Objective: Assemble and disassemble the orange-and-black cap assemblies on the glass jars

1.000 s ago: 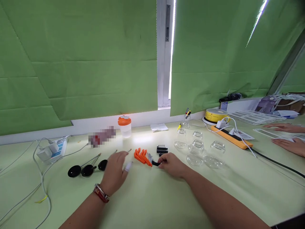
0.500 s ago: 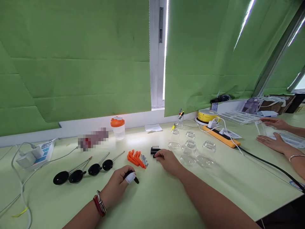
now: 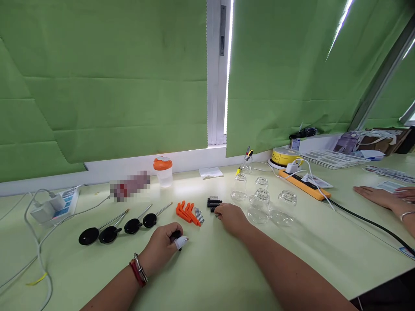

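Note:
My left hand (image 3: 164,245), its thumb wrapped in white tape, is closed on a small black part (image 3: 176,235), mostly hidden by the fingers. My right hand (image 3: 231,218) reaches to a group of black plastic pieces (image 3: 213,203) with small springs (image 3: 214,197) behind them. Its fingertips are pressed together there; what they pinch, if anything, is hidden. Between the hands lie orange curved handles (image 3: 188,212) and thin metal pins (image 3: 199,215). Left of them rest several black round lids (image 3: 132,226) with metal rods.
Several glass jars (image 3: 259,203) stand right of my right hand. Beyond them are an orange power strip (image 3: 304,185) and a yellow round tin (image 3: 285,156). An orange-lidded cup (image 3: 164,172) is at the back. Cables (image 3: 39,242) run along the left. Another person's hands (image 3: 376,196) work at far right.
My left hand has turned, so less of the black part shows. The right hand stays at the black pieces. The other person's hands have lowered to the table, and the view has shifted slightly.

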`<action>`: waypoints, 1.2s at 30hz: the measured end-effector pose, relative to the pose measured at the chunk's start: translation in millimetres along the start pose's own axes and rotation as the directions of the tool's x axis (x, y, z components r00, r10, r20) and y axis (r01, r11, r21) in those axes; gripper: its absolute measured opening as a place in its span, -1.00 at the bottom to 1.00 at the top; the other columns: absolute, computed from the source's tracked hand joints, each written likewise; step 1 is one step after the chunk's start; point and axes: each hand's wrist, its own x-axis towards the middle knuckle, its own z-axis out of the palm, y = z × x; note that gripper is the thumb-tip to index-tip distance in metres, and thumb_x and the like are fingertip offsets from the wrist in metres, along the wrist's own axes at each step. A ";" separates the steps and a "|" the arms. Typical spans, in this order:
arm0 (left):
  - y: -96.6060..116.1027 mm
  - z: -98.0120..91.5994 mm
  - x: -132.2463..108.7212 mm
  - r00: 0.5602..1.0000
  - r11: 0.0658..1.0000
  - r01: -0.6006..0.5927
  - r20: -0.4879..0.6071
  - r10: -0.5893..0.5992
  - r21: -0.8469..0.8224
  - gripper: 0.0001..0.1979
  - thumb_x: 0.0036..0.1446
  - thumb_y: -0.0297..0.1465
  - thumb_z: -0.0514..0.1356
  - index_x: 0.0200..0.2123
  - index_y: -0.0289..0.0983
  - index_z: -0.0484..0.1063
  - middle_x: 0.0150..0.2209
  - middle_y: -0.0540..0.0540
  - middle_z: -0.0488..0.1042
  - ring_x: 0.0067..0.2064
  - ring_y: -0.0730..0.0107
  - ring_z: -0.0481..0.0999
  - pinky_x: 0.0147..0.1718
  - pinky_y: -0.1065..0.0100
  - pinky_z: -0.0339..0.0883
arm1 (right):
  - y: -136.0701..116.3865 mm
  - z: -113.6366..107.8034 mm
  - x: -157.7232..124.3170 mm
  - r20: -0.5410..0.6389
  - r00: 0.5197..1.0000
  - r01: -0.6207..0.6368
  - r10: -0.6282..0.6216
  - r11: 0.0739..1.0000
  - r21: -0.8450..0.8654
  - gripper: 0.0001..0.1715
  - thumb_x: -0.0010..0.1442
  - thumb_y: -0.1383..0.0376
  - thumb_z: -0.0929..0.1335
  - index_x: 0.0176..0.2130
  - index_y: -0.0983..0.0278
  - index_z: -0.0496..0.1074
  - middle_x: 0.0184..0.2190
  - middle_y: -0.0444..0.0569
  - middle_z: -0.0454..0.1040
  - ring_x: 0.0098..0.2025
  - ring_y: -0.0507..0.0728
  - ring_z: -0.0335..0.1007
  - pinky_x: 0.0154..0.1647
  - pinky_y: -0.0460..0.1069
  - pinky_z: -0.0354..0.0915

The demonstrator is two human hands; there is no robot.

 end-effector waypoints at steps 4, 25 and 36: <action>-2.1 0.9 -0.3 1.000 0.999 -0.011 0.009 0.011 -0.030 -0.78 0.01 -0.21 0.13 -0.42 -0.26 0.34 -0.54 0.03 0.33 -0.50 0.46 0.25 -0.52 0.45 0.11 | -4.7 3.5 -3.2 0.003 0.999 0.054 -0.054 0.993 0.107 -0.71 0.04 0.47 0.26 -0.28 0.20 0.47 -0.25 -0.07 0.47 -0.24 0.10 0.36 -0.33 -0.09 0.10; -0.7 4.4 -1.8 0.996 0.993 -0.026 0.080 0.036 -0.112 -0.79 -0.09 -0.29 0.23 -0.38 -0.28 0.35 -0.55 0.12 0.11 -0.49 0.52 0.08 -0.50 0.47 0.05 | -13.8 6.9 -11.3 0.203 0.954 -0.002 -0.222 0.671 0.742 -0.80 0.06 0.46 0.20 -0.30 0.28 0.33 -0.48 -0.16 0.30 -0.45 -0.03 0.25 -0.43 -0.13 0.20; 2.4 8.7 -2.0 0.989 0.960 -0.026 0.130 0.064 -0.279 -0.87 -0.03 -0.37 0.17 -0.39 -0.30 0.33 -0.48 0.06 0.24 -0.44 0.51 0.18 -0.42 0.46 0.13 | -10.6 8.0 -10.9 0.203 0.955 -0.059 -0.217 0.530 0.846 -0.86 0.04 0.39 0.25 -0.31 0.28 0.33 -0.49 -0.16 0.30 -0.48 -0.04 0.23 -0.43 -0.11 0.20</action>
